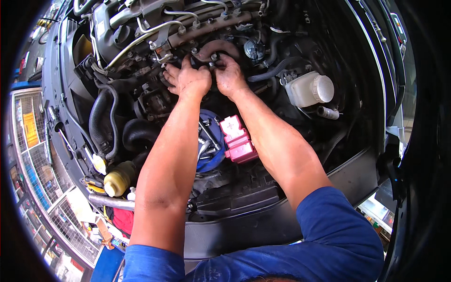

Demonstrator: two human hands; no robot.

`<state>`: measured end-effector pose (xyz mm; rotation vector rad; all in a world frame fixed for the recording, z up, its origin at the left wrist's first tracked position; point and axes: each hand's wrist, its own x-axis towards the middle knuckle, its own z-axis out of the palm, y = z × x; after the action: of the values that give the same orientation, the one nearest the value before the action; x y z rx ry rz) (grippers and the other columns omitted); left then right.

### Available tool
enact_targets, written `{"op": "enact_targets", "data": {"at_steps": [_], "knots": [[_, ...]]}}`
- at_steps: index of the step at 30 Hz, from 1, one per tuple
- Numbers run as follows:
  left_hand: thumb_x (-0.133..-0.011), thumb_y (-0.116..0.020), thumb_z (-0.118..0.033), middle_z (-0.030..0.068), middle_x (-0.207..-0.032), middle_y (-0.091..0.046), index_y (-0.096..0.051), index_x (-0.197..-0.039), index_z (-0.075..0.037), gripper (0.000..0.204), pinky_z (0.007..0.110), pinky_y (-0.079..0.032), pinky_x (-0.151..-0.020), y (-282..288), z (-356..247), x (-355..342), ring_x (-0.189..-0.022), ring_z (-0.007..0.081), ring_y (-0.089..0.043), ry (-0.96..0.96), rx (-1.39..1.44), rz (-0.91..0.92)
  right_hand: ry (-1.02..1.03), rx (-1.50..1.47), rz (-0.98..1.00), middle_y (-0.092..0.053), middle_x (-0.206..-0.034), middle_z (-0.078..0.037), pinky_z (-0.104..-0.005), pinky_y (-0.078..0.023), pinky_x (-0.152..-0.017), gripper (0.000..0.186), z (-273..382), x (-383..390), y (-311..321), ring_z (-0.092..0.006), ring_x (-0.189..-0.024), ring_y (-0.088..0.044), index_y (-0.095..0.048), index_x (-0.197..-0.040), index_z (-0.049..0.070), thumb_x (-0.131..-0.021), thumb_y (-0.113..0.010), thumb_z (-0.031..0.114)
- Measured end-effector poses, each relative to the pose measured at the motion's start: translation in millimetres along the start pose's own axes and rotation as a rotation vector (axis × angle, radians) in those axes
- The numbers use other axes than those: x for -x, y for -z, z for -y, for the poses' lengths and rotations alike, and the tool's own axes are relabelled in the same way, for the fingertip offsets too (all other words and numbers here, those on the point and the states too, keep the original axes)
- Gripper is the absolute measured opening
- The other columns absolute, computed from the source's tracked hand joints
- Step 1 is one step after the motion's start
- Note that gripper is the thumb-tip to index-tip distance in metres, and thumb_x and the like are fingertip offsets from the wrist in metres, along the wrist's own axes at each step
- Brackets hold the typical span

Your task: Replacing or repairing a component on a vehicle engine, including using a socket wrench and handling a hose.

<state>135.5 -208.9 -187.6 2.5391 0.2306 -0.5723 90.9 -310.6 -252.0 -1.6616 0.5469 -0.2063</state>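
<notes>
One engine (188,35) across upper view. Blue dish (213,164) of tools (212,133) below, likely placed for reach. Left hand (195,82): fingers apart, perhaps bracing. Right hand (230,79): fingers bent together; cannot tell if clamped. Curved brown pipe (221,45) just beyond both; bolt (214,57) at its near edge, beside right hand.
</notes>
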Motion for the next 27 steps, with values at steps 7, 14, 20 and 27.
{"op": "enact_targets", "data": {"at_steps": [7,14,20,27], "knots": [[-0.084,-0.065,-0.041,0.0210,-0.164,-0.007,-0.042,-0.150,-0.034,0.071,0.058,-0.017,-0.118,1,6,-2,-0.152,0.0402,-0.002,-0.038,-0.009,0.032,-0.101,-0.066,0.004,-0.068,-0.116,-0.015,-0.0304,-0.050,-0.090,0.048,2,9,1,-0.0232,-0.105,-0.065,-0.058,-0.131,0.000,-0.084,-0.063,0.005],[-0.084,-0.065,-0.041,0.0224,-0.164,-0.006,-0.041,-0.151,-0.032,0.072,0.060,-0.016,-0.118,2,-2,0,-0.152,0.0420,0.000,-0.029,0.000,0.023,-0.179,-0.144,-0.061,-0.067,-0.116,-0.014,-0.0302,-0.049,-0.091,0.052,-7,2,-2,-0.0214,-0.105,-0.063,-0.056,-0.135,0.001,-0.084,-0.062,0.006],[-0.085,-0.064,-0.041,0.0235,-0.163,-0.005,-0.040,-0.151,-0.033,0.071,0.059,-0.016,-0.119,3,1,-2,-0.151,0.0427,0.000,-0.019,-0.014,0.030,-0.142,-0.115,-0.013,-0.067,-0.118,-0.014,-0.0309,-0.049,-0.091,0.052,-8,1,-1,-0.0218,-0.105,-0.063,-0.055,-0.136,0.001,-0.084,-0.061,0.005],[-0.086,-0.064,-0.041,0.0237,-0.164,0.000,-0.037,-0.152,-0.034,0.072,0.059,-0.015,-0.119,4,-3,-2,-0.151,0.0427,0.004,0.004,-0.046,0.090,-0.095,-0.200,0.069,-0.067,-0.118,-0.014,-0.0299,-0.049,-0.090,0.053,-2,3,0,-0.0198,-0.104,-0.063,-0.054,-0.137,0.002,-0.085,-0.060,0.004]]}}
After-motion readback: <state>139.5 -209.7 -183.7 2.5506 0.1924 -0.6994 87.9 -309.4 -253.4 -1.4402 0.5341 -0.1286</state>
